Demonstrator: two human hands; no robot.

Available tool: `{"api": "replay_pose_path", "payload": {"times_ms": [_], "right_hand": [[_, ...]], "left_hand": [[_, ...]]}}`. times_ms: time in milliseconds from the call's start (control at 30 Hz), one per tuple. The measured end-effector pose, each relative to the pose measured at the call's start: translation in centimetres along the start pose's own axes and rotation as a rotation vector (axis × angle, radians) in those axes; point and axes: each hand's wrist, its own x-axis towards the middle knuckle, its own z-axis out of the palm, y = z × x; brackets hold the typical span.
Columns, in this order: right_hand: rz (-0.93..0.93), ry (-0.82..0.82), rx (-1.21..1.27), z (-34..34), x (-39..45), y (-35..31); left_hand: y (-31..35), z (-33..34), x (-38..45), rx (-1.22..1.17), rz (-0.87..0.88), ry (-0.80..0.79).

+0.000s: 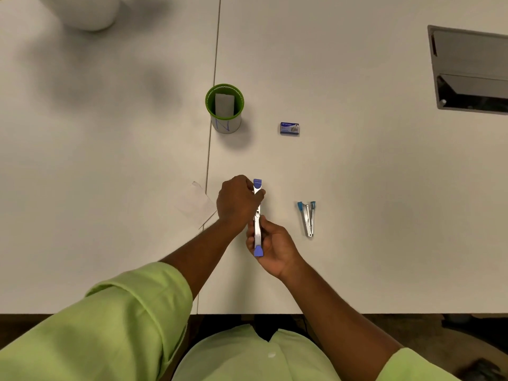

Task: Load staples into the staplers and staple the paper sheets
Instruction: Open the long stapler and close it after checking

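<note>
The purple-tipped stapler (257, 215) is swung fully open, stretched out straight just above the white table (357, 174), a little in from its near edge. The left hand (237, 200) pinches the far half below its purple cap, fingers curled round the metal; the right hand (272, 244) grips the near half, thumb along the channel. Whether any staples already sit in that channel I cannot tell from here.

To the right, well apart from the hands, the blue-tipped stapler (308, 218) lies on the table with its arms parted in a narrow V, seemingly waiting its turn. The staple box (289, 128) sits further back toward the middle of the table, closed as far as I can see. The paper sheets (196, 204) lie just left of the left hand, across the table's seam, untouched. A green pen cup (224, 108) stands behind.

By my reckoning this is early going: one stapler opened for loading, the second still to load, no stapling yet.
</note>
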Motion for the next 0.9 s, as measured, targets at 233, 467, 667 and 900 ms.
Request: {"api": "replay_pose_path", "payload": {"times_ms": [233,467,667,900], "right_hand": [[-0.149,0.063,-0.196,0.2,-0.1,0.1],[-0.289,0.218,-0.607,0.3,0.3,0.4],[-0.343,0.231,-0.846,-1.0,0.8,1.0],[-0.509,0.318,-1.086,-2.1,1.2,0.3]], "left_hand": [[-1.2,-0.2,-0.1,-0.106,-0.081,0.011],[-3.0,-0.5,-0.5,-0.368,-0.376,-0.031],[-4.0,-0.2,-0.9,-0.478,-0.498,-0.083],[-4.0,0.5,-0.8,-0.563,-0.469,-0.171]]}}
